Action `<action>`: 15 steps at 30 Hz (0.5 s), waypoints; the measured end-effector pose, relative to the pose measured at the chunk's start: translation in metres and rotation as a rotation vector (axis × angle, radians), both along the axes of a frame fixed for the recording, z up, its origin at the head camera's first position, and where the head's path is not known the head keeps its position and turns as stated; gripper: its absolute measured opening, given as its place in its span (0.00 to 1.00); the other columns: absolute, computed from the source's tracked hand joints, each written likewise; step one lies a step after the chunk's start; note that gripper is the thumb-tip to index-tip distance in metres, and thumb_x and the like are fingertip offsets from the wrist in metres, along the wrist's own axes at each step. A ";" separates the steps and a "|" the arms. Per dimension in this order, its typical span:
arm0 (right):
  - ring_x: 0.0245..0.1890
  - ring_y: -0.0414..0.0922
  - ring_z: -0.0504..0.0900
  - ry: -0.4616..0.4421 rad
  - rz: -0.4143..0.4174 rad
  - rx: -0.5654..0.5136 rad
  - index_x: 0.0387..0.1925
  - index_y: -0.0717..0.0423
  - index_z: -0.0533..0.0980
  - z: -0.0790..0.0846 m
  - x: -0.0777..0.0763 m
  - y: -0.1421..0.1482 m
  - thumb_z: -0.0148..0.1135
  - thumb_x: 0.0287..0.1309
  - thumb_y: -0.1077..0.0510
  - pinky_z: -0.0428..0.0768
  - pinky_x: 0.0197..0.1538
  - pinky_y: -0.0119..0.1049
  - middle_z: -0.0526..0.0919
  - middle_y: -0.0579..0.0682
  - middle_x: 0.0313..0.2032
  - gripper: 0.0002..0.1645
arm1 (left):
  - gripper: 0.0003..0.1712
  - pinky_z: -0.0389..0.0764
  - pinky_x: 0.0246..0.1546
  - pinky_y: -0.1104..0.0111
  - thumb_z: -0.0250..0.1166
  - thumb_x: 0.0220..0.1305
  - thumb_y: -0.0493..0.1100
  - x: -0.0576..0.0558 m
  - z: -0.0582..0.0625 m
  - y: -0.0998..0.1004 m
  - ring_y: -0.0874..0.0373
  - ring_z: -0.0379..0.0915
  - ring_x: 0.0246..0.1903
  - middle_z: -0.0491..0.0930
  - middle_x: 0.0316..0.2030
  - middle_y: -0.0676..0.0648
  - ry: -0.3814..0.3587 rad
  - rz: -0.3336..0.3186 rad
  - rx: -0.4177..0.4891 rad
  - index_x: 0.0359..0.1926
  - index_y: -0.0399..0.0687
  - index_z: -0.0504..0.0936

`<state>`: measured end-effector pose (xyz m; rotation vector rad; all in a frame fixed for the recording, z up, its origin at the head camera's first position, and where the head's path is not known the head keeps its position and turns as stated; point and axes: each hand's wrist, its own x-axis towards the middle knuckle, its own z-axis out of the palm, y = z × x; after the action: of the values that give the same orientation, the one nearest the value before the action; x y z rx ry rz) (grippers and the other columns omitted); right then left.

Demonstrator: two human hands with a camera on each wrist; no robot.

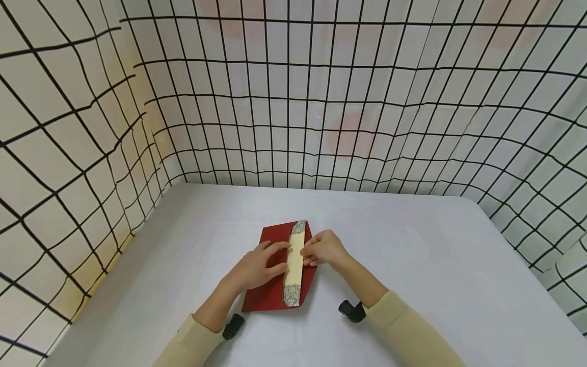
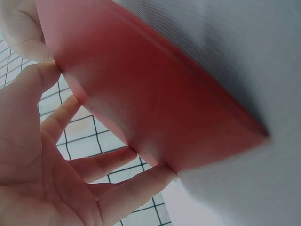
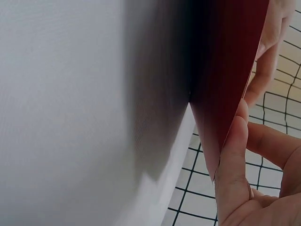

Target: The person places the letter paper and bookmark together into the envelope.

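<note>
A red folded paper piece [image 1: 270,290] lies in the middle of the table. A cream paper strip [image 1: 294,265] with grey-blue patterned ends runs lengthwise along its right part. My left hand [image 1: 258,267] rests on the red paper from the left, fingers spread and fairly straight, the thumb and index fingertips at the strip's left edge. From the right, my right hand [image 1: 324,248] pinches the edge near the strip's middle between thumb and fingers. In the right wrist view the red paper [image 3: 225,61] slants up from the table towards my right fingers [image 3: 233,155].
The white tabletop [image 1: 412,265] surrounds the paper. Black wire grid panels [image 1: 312,102] stand behind and at both sides, with pale cloth beyond. Dark devices [image 1: 352,311] are strapped beneath both wrists. A white cylindrical shape [image 1: 570,275] is at the far right behind the grid.
</note>
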<state>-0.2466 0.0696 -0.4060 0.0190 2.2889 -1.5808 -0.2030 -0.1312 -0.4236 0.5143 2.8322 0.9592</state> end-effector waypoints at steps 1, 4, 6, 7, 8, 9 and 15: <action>0.15 0.40 0.81 -0.001 0.000 0.004 0.30 0.69 0.79 -0.001 0.000 -0.001 0.66 0.53 0.70 0.80 0.23 0.30 0.82 0.54 0.18 0.03 | 0.27 0.70 0.52 0.40 0.64 0.65 0.53 0.000 0.000 0.000 0.34 0.66 0.59 0.66 0.64 0.35 0.001 0.000 0.001 0.65 0.61 0.71; 0.15 0.40 0.81 0.002 -0.006 0.016 0.29 0.68 0.79 -0.003 0.000 -0.004 0.66 0.53 0.70 0.80 0.23 0.30 0.82 0.54 0.17 0.03 | 0.28 0.71 0.52 0.40 0.63 0.65 0.53 0.000 -0.001 0.000 0.35 0.67 0.58 0.66 0.64 0.35 -0.004 0.001 -0.001 0.65 0.61 0.71; 0.15 0.40 0.81 0.006 -0.009 0.021 0.29 0.68 0.79 -0.004 -0.001 -0.006 0.66 0.53 0.70 0.80 0.22 0.30 0.82 0.54 0.17 0.03 | 0.28 0.71 0.52 0.41 0.63 0.65 0.53 0.000 -0.001 0.000 0.35 0.68 0.57 0.66 0.64 0.36 -0.007 0.003 -0.004 0.65 0.61 0.71; 0.15 0.40 0.81 0.008 -0.011 0.023 0.28 0.68 0.79 -0.005 -0.001 -0.007 0.66 0.53 0.70 0.80 0.22 0.30 0.82 0.55 0.17 0.03 | 0.28 0.72 0.51 0.41 0.63 0.65 0.53 0.000 -0.001 0.000 0.35 0.68 0.57 0.66 0.64 0.36 -0.007 0.003 -0.005 0.65 0.61 0.71; 0.15 0.40 0.81 0.008 -0.014 0.022 0.28 0.68 0.79 -0.006 -0.001 -0.008 0.67 0.53 0.70 0.80 0.22 0.30 0.82 0.55 0.17 0.03 | 0.28 0.71 0.52 0.41 0.63 0.65 0.53 0.000 -0.001 0.000 0.35 0.68 0.57 0.66 0.65 0.36 -0.007 0.003 -0.007 0.65 0.61 0.71; 0.15 0.40 0.81 0.007 -0.017 0.022 0.28 0.68 0.79 -0.006 -0.001 -0.010 0.67 0.53 0.70 0.80 0.22 0.30 0.82 0.54 0.17 0.03 | 0.28 0.71 0.52 0.41 0.63 0.65 0.53 0.000 -0.001 0.000 0.35 0.68 0.57 0.66 0.64 0.36 -0.005 0.001 -0.008 0.65 0.61 0.71; 0.15 0.40 0.81 0.003 -0.015 0.012 0.27 0.68 0.79 -0.008 0.001 -0.015 0.66 0.53 0.71 0.80 0.22 0.30 0.82 0.54 0.17 0.03 | 0.28 0.72 0.51 0.41 0.63 0.65 0.53 0.001 -0.001 -0.001 0.34 0.68 0.57 0.66 0.64 0.35 0.010 -0.014 -0.007 0.65 0.59 0.71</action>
<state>-0.2458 0.0545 -0.4141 0.0369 2.3063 -1.5754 -0.2022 -0.1317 -0.4246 0.5385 2.8357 0.9459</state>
